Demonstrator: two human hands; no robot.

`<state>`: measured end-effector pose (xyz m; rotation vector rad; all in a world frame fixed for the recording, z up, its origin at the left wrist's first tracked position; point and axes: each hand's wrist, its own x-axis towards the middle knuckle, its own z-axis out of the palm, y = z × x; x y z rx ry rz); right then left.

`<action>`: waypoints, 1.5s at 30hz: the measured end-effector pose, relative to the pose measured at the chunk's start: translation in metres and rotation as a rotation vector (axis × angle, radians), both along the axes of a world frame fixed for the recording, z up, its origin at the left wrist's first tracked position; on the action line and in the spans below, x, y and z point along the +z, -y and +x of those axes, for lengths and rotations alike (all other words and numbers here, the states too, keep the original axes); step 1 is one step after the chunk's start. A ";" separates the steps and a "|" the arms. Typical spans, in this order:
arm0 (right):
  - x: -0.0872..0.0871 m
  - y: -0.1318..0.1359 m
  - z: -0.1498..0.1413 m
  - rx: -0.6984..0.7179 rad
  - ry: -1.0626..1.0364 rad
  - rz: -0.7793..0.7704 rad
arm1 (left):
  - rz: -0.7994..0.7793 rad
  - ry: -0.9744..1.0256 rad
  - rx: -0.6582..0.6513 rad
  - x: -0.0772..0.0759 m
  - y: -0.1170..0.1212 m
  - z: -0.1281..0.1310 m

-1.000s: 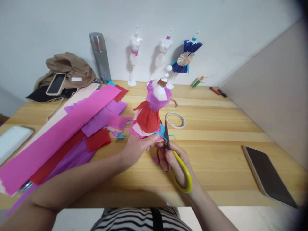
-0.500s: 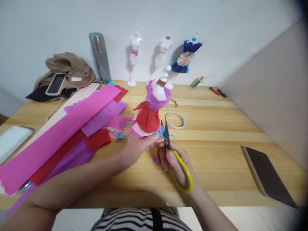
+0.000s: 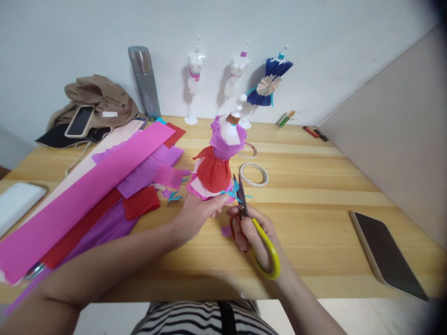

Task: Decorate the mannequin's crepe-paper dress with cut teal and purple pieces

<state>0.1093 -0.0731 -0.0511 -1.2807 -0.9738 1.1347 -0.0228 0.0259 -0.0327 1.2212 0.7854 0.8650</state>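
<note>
A small white dress form (image 3: 231,135) wears crepe paper: a purple top, a red skirt (image 3: 213,176) and pink layers below. It tilts slightly to the right. My left hand (image 3: 200,213) grips its lower layers, with the thumb on a blue paper cutting (image 3: 231,190) at the hem. In my right hand (image 3: 260,232) are scissors (image 3: 264,249) with a yellow and a red handle. Their dark blades, slightly apart, point away from me beside the blue paper. Whether the blades touch it I cannot tell. A small purple flower (image 3: 226,231) lies under my hands.
Crepe paper strips (image 3: 87,200) cover the table's left, with small cuttings (image 3: 171,195) near them. Tape rolls (image 3: 254,185) lie behind my right hand. More dress forms (image 3: 195,83), a flask (image 3: 145,83) and a cap (image 3: 59,136) stand or lie at the back; a tablet (image 3: 387,253) is far right.
The blue paper has shifted slightly by the blades, and the blades look a little closer together. Both hands keep their holds; the whole view has moved slightly.
</note>
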 end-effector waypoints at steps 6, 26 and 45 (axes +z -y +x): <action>-0.005 0.002 0.002 -0.003 0.004 0.007 | -0.010 0.012 -0.004 -0.003 -0.001 0.001; -0.019 0.003 0.011 -0.027 0.076 0.020 | 0.030 -0.011 0.008 -0.002 -0.005 -0.001; -0.004 0.001 0.065 0.104 0.957 -0.300 | 0.004 -0.084 -0.014 -0.001 -0.014 -0.006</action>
